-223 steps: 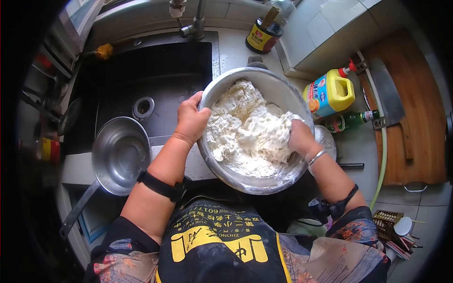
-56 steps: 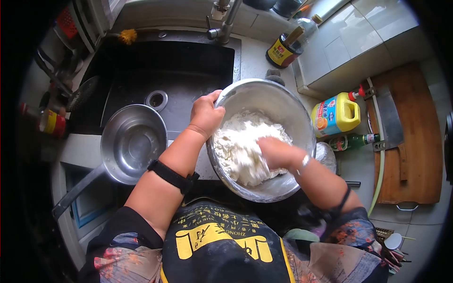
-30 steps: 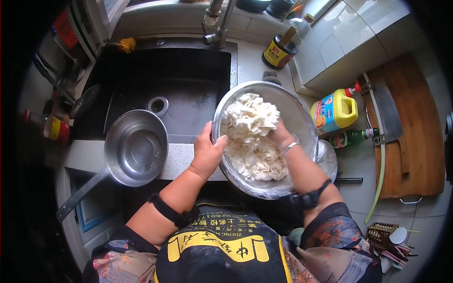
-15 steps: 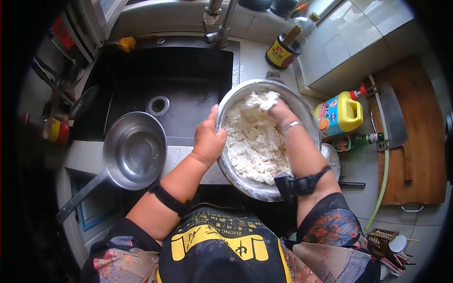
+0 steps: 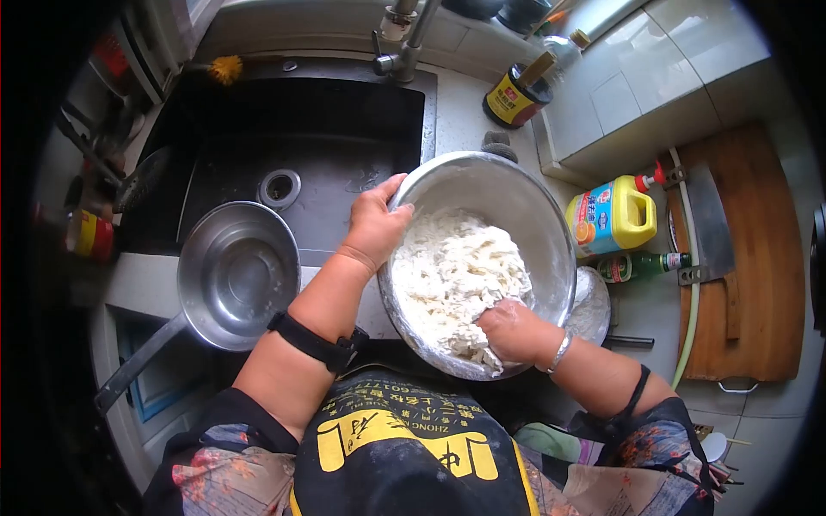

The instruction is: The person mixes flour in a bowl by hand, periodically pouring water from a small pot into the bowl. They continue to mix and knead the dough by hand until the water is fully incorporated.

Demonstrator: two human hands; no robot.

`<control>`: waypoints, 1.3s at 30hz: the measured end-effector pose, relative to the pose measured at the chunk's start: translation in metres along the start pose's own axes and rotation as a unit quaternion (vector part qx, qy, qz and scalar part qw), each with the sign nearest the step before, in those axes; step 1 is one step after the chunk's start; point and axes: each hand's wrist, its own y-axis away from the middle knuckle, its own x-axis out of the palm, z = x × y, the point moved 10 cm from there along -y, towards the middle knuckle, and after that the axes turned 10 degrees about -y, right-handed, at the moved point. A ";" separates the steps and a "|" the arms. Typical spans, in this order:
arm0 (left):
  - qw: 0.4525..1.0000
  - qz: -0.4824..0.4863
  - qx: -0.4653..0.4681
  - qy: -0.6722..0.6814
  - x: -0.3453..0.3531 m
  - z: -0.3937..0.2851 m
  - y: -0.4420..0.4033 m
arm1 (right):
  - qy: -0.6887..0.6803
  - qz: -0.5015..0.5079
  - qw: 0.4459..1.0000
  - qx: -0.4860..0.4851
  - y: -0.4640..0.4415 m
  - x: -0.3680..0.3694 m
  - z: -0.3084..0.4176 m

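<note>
A large metal mixing bowl [image 5: 544, 225] tilts toward me, holding a shaggy mass of white, floury dough [image 5: 460, 268]. At the bowl's left rim my left hand [image 5: 377, 222] grips the edge, with the thumb over the inside. My right hand [image 5: 514, 331] is down in the bowl at its near right side, curled into the dough, which partly hides the fingertips. Dry flour coats the inner wall.
Left of the bowl, a long-handled metal pan [image 5: 239, 275] stands on the counter before the black sink [image 5: 232, 155]. To the right are a yellow detergent jug [image 5: 632, 219], a green bottle [image 5: 641, 266], and a cleaver [image 5: 711, 224] against a wooden board [image 5: 757, 284].
My right hand has moved from the bowl's far side, where it lifted some dough, down to the near side. The dough is more gathered, and the bowl has tilted and shifted slightly.
</note>
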 end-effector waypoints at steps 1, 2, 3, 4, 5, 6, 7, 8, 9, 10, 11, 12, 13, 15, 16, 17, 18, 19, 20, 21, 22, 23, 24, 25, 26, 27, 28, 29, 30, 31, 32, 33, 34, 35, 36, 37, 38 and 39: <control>1.000 0.008 -0.017 -0.019 0.001 0.004 -0.001 | -0.019 -0.042 0.999 0.017 -0.001 0.005 -0.010; 0.999 0.004 -0.007 -0.036 0.001 0.003 0.000 | -0.040 -0.084 0.995 0.037 -0.001 0.006 -0.020; 0.999 -0.001 0.004 -0.052 0.000 0.001 0.000 | -0.047 -0.058 0.992 0.101 -0.012 0.015 -0.033; 0.998 -0.007 0.014 -0.068 -0.001 0.000 0.000 | -0.017 -0.100 0.993 0.068 -0.023 0.011 -0.028; 0.997 -0.011 0.021 -0.075 -0.002 0.001 -0.002 | 0.017 -0.054 0.995 0.077 -0.038 0.014 -0.030; 0.996 -0.014 0.026 -0.082 -0.003 0.003 -0.002 | 0.049 -0.008 0.995 0.085 -0.054 0.015 -0.033; 0.995 -0.015 0.032 -0.089 -0.002 0.004 -0.002 | 0.042 -0.013 0.994 0.102 -0.064 0.008 -0.034; 0.993 -0.013 0.026 -0.112 -0.003 0.003 -0.003 | 0.036 -0.019 0.992 0.119 -0.072 -0.002 -0.035; 0.991 -0.011 0.018 -0.136 -0.006 0.001 -0.001 | 0.030 -0.024 0.990 0.135 -0.079 -0.009 -0.037; 0.987 -0.007 0.012 -0.160 -0.008 0.000 0.000 | 0.041 -0.089 0.988 0.120 -0.089 -0.009 -0.049; 0.987 -0.008 0.012 -0.160 -0.009 -0.001 0.000 | 0.005 -0.147 0.984 0.100 -0.094 -0.019 -0.052; 0.987 -0.009 0.013 -0.159 -0.009 0.000 0.000 | -0.031 -0.206 0.975 0.080 -0.096 -0.030 -0.054; 0.987 -0.009 0.014 -0.159 -0.009 0.000 0.001 | -0.106 -0.237 0.959 0.112 -0.100 -0.034 -0.069; 0.982 -0.031 0.050 -0.177 -0.010 -0.001 0.000 | -0.220 -0.282 0.921 0.154 -0.092 -0.053 -0.071; 0.979 -0.043 0.069 -0.186 -0.011 -0.003 0.000 | -0.298 -0.306 0.897 0.116 -0.098 -0.052 -0.076; 0.980 -0.027 0.044 -0.190 -0.011 -0.004 0.001 | -0.398 -0.319 0.856 0.089 -0.109 -0.037 -0.097; 0.980 -0.028 0.046 -0.191 -0.011 -0.004 0.002 | -0.493 -0.327 0.804 0.060 -0.114 -0.036 -0.098; 0.980 -0.028 0.048 -0.192 -0.011 -0.002 0.001 | -0.611 -0.310 0.726 0.056 -0.111 -0.031 -0.107; 0.980 -0.026 0.046 -0.191 -0.011 0.001 0.002 | -0.718 -0.285 0.633 0.055 -0.100 -0.034 -0.101; 0.981 -0.017 0.047 -0.189 -0.009 0.000 0.002 | -0.819 -0.219 0.530 -0.011 -0.100 -0.033 -0.102; 0.982 -0.008 0.047 -0.184 -0.009 -0.002 0.002 | -0.774 -0.254 0.579 0.007 -0.079 -0.037 -0.120; 0.983 -0.001 0.048 -0.178 -0.008 -0.003 0.001 | -0.764 -0.246 0.597 0.010 -0.060 -0.041 -0.122; 0.984 -0.001 0.039 -0.176 -0.007 -0.001 0.001 | -0.753 -0.237 0.614 0.014 -0.042 -0.044 -0.123; 0.984 0.000 0.030 -0.174 -0.007 0.000 0.001 | -0.747 -0.219 0.626 0.044 -0.023 -0.043 -0.115; 0.985 -0.001 0.020 -0.172 -0.008 0.002 0.000 | -0.740 -0.200 0.638 0.074 -0.005 -0.038 -0.108; 0.985 -0.001 0.019 -0.171 -0.008 0.001 0.001 | -0.642 -0.189 0.735 0.109 0.011 -0.010 -0.137; 0.985 -0.002 0.017 -0.171 -0.008 -0.001 0.001 | -0.478 -0.143 0.855 0.143 0.021 0.000 -0.128; 0.985 -0.003 0.013 -0.171 -0.008 -0.001 0.002 | -0.293 -0.093 0.938 0.163 0.031 0.010 -0.118; 0.985 -0.005 0.014 -0.173 -0.008 -0.001 0.002 | -0.032 -0.005 0.985 0.171 0.034 -0.001 -0.078; 0.984 -0.006 0.015 -0.177 -0.007 0.000 0.002 | -0.028 0.022 0.989 0.146 0.023 0.007 -0.070; 0.984 -0.006 0.017 -0.180 -0.006 0.000 0.003 | -0.024 0.049 0.991 0.121 0.013 0.014 -0.063; 0.981 -0.001 0.016 -0.192 -0.005 0.000 0.003 | -0.020 0.075 0.992 0.097 0.005 0.021 -0.057; 0.979 0.003 0.015 -0.205 -0.004 -0.002 0.004 | 0.003 0.016 0.996 0.085 -0.007 0.012 -0.059; 0.976 0.004 0.012 -0.218 -0.006 -0.003 0.005 | 0.029 -0.042 0.996 0.070 -0.021 0.005 -0.064; 0.974 0.008 0.007 -0.227 -0.008 -0.004 0.005 | 0.052 -0.100 0.992 0.055 -0.034 -0.004 -0.065; 0.972 0.014 0.002 -0.235 -0.007 -0.005 0.008 | 0.040 -0.109 0.990 0.086 -0.042 -0.005 -0.075; 0.970 0.017 -0.002 -0.242 -0.008 -0.006 0.007 | 0.032 -0.117 0.986 0.115 -0.051 -0.010 -0.084; 0.969 0.014 0.003 -0.245 -0.008 -0.006 0.007 | 0.021 -0.126 0.981 0.145 -0.058 -0.012 -0.093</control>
